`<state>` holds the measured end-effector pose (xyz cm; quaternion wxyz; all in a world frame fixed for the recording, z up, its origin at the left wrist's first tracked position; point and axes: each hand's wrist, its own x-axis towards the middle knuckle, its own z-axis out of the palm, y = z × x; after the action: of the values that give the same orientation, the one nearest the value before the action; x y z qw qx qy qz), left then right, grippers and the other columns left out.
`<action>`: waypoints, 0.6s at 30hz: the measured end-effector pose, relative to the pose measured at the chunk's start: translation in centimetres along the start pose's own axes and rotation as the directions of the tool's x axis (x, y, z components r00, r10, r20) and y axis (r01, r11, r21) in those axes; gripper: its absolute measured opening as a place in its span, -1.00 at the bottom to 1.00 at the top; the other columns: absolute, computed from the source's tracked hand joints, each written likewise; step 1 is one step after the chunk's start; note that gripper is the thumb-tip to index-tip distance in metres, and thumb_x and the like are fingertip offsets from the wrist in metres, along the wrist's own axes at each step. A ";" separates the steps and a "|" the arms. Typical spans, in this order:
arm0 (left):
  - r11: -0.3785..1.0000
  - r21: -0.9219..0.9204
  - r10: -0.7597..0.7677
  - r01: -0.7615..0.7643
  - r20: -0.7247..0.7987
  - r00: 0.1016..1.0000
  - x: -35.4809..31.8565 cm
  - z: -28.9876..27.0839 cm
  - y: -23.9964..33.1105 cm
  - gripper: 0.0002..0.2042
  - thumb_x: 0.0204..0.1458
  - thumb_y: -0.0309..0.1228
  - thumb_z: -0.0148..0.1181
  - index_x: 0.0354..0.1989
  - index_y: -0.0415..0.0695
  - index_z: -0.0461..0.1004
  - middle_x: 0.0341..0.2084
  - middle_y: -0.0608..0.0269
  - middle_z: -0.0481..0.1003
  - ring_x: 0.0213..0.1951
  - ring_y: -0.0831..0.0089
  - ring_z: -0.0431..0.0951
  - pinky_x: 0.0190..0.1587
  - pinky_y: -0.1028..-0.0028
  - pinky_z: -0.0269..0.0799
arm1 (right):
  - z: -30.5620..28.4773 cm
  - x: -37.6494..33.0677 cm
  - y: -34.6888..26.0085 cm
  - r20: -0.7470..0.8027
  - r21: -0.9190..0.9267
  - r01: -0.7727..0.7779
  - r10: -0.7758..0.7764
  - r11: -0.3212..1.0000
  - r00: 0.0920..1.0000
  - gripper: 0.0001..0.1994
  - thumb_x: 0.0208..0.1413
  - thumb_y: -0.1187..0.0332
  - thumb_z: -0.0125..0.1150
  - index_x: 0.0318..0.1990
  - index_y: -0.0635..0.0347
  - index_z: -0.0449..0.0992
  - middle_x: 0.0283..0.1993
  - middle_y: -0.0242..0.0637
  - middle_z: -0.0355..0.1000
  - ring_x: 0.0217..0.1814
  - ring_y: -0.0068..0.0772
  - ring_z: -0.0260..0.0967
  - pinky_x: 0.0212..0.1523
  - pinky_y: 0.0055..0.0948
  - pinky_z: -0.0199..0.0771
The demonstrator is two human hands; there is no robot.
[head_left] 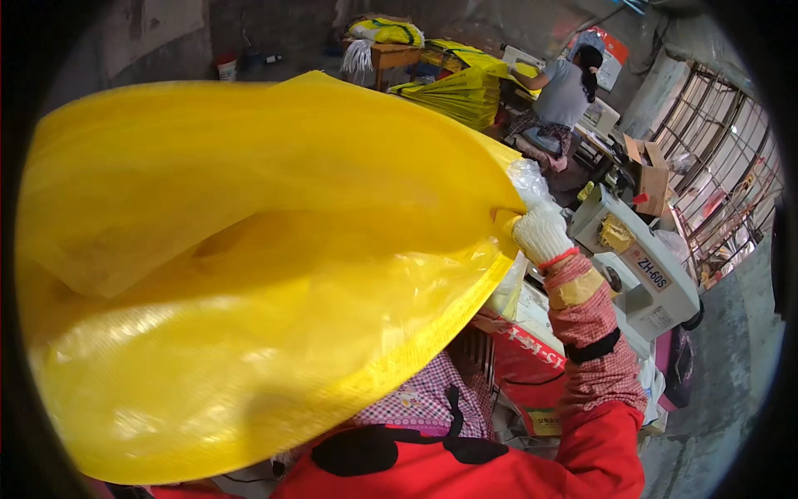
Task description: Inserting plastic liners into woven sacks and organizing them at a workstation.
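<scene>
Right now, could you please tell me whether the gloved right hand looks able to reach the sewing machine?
Probably yes: the sewing machine stands close beside the gloved right hand, and the way looks free, though that hand grips the yellow plastic sheeting.

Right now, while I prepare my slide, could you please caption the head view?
A gloved right hand grips billowing yellow material near a sewing machine, with another person in the background.
</scene>
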<state>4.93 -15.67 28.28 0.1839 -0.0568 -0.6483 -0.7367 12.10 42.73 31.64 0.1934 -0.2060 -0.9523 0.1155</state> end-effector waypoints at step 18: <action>0.724 0.464 0.388 -0.511 0.340 0.857 24.4 10.3 10.5 -0.69 0.13 -0.31 -0.15 -0.05 -0.23 0.34 -0.15 0.17 0.40 -0.16 0.40 0.39 -0.06 0.44 0.30 | 1.0 11.4 -8.1 -0.433 0.691 0.438 -0.156 0.576 0.888 -0.77 0.06 0.44 -0.07 -0.12 0.18 0.40 -0.29 -0.32 0.42 -0.40 -0.45 0.35 -0.24 -0.32 0.49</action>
<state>-15.69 -11.40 47.51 0.2937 -0.2398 -0.8107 -0.4461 -0.78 40.38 36.81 0.4334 0.0461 -0.7842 0.4416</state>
